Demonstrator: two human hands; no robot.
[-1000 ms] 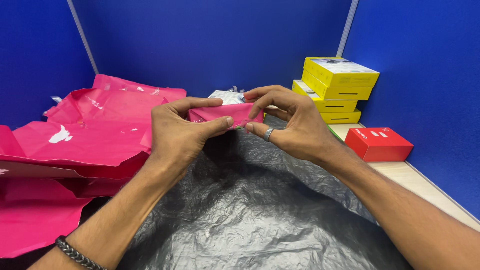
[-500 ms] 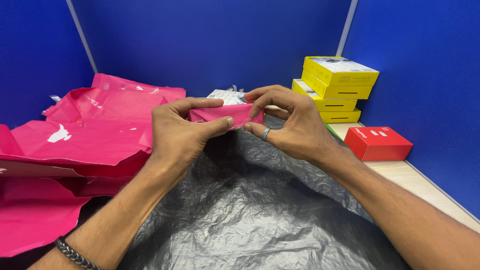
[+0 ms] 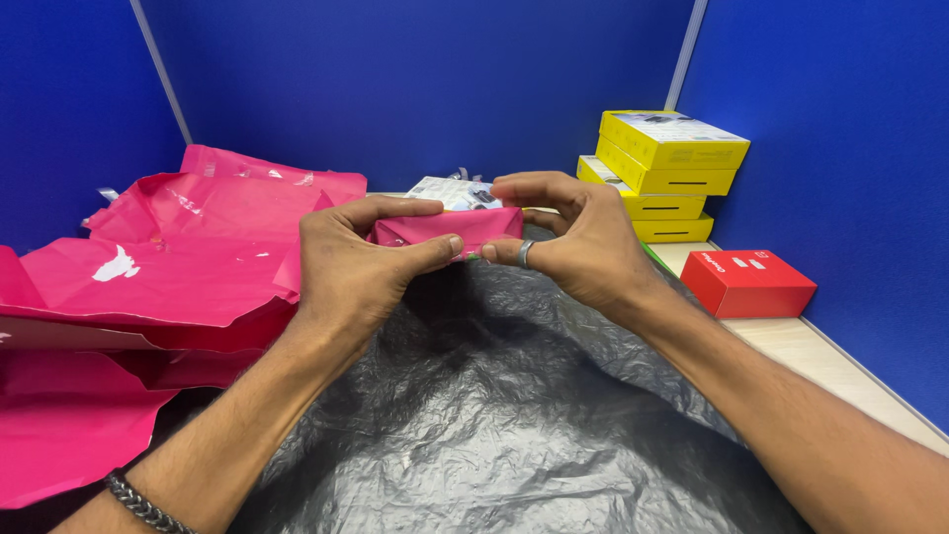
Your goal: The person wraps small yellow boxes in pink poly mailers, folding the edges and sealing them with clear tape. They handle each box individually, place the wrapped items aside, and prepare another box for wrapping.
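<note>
packet (image 3: 450, 228) lying crosswise, long axis left to right, above the black sheet (image 3: 494, 415).
my left hand (image 3: 351, 267) and right hand (image 3: 578, 237) pinch its ends, thumbs under, fingers curled over.

Pink package (image 3: 450, 227) mostly covered by left hand (image 3: 351, 267) and right hand (image 3: 578, 242) — contents not visible. Pink mailer bags (image 3: 148, 287) cut off at left edge. Black plastic sheet (image 3: 494, 415) hides most of surface (image 3: 820, 351), runs off btm edge.
</note>
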